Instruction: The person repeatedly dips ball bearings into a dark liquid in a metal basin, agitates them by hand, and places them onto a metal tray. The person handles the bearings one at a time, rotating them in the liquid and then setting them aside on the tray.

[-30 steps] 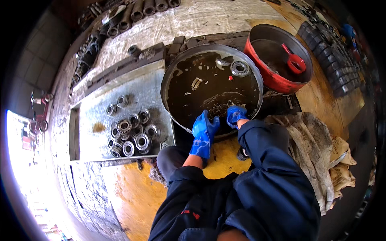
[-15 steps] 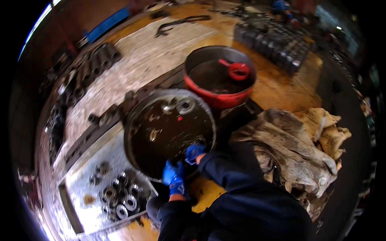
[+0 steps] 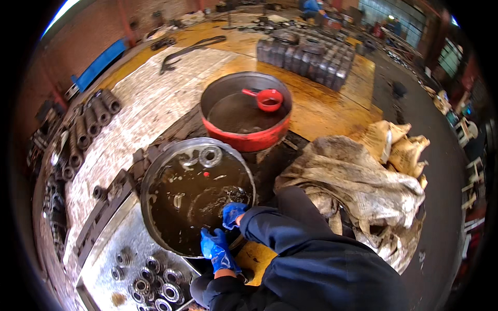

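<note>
— When you look to the far left, what do you see?

— You see dark metal cylinders lying in rows on the floor. Nearer to you, a flat metal tray holds cleaned bearings, standing close together.

— And where are your hands?

— Your left hand, in a blue glove, is on the near rim of the round steel basin, with the fingers curled over the edge. Your right hand, also gloved, is just right of it, dipped at the near right side of the dirty brown liquid. If it pinches something under the surface, I cannot tell. One bearing ring lies in the liquid at the far side, well apart from both hands.

— What is to the right?

— Behind the basin stands a red tub with a red scoop inside. To your right, dirty sacks lie in a heap.
</note>
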`<state>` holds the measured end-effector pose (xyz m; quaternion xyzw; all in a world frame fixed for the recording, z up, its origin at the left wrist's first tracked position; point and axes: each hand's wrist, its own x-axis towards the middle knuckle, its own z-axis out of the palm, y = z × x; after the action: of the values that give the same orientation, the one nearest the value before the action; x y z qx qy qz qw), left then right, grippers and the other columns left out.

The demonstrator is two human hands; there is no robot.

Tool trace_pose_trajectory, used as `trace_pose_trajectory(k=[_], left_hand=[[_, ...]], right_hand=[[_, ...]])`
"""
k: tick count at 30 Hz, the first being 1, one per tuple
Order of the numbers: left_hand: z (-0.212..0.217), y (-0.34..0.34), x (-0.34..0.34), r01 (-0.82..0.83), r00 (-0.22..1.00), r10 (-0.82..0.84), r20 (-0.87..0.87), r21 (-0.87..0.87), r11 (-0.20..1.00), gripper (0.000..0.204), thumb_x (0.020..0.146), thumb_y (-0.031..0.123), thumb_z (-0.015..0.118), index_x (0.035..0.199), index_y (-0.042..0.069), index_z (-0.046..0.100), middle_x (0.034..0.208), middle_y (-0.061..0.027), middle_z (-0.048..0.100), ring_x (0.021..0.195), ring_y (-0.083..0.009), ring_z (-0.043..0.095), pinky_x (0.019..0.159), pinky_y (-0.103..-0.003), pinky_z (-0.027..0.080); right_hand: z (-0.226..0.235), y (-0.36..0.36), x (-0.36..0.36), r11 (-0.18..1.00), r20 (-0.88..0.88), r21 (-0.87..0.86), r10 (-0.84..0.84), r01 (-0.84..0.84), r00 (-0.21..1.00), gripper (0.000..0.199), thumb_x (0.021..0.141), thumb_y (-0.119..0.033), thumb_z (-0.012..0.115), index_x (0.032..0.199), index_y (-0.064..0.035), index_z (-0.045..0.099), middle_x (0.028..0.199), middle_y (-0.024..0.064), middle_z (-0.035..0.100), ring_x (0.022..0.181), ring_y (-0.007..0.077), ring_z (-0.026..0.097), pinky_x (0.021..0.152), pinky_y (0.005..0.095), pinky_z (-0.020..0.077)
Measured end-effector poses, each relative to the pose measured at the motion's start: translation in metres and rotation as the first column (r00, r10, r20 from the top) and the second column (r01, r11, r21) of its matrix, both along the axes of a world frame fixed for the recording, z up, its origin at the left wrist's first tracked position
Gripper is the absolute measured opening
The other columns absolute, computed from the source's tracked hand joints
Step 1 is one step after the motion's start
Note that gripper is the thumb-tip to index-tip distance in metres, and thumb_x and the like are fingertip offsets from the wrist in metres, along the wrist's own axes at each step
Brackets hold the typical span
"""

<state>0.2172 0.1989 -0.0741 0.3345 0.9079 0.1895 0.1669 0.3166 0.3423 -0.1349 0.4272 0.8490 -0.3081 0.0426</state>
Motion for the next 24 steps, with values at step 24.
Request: trace_pose_trajectory(k=[24], left_hand=[[0.003, 0.009, 0.007, 0.048, 0.999, -0.048, -0.008, -0.055, 0.997, 0.050, 0.085, 0.038, 0.062, 0.126, 0.009, 0.062, 0.108, -0.0227, 0.072, 0.099, -0.0417, 0.070, 0.085, -0.052, 0.055]], right_hand=[[-0.006, -0.003, -0.012, 0.950, 0.170, 0.120, 0.266, -0.287, 0.949, 0.028, 0.071, -0.035, 0.073, 0.092, -0.0174, 0.081, 0.091, 0.0126, 0.075, 0.085, 0.0316, 0.072, 0.068, 0.0447, 0.0562]])
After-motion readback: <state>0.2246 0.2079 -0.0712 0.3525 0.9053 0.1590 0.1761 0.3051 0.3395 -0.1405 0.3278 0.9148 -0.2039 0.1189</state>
